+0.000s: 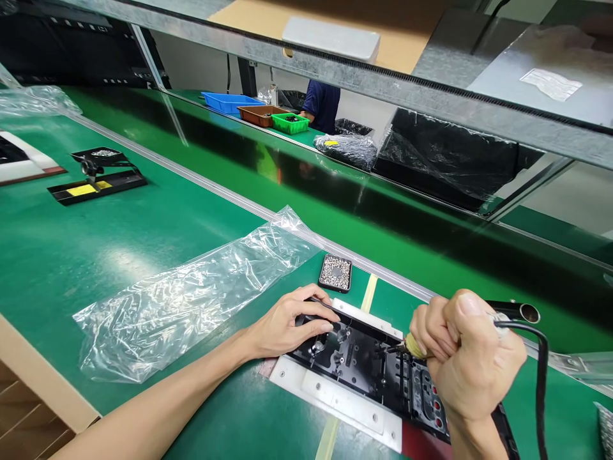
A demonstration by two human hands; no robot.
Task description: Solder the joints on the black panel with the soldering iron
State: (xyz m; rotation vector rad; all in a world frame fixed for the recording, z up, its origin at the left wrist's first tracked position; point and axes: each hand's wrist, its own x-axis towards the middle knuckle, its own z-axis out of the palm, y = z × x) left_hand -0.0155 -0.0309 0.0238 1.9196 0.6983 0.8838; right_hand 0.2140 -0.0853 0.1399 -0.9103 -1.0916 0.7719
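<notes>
A long black plastic housing (357,358) with small posts and ribs lies between white fixture strips (335,402). My left hand (287,322) rests over its left end, index finger and thumb stretched out and apart on the far side. In my right hand (472,354) is a corded soldering iron, gripped in a fist with the thumb on top. Its yellowish handle (414,345) shows below the fingers, and the metal tip points left, low over the housing; whether it touches cannot be made out. A small black tray (335,273) of tiny silvery metal pieces stands beyond my left hand.
A clear plastic bag (196,300) lies left of the housing. Farther left is a black stand (96,182) with a yellow pad. The iron's black cable (543,383) hangs at right, near a dark tube (514,312). A metal shelf (354,70) crosses above; a person (323,105) works beyond.
</notes>
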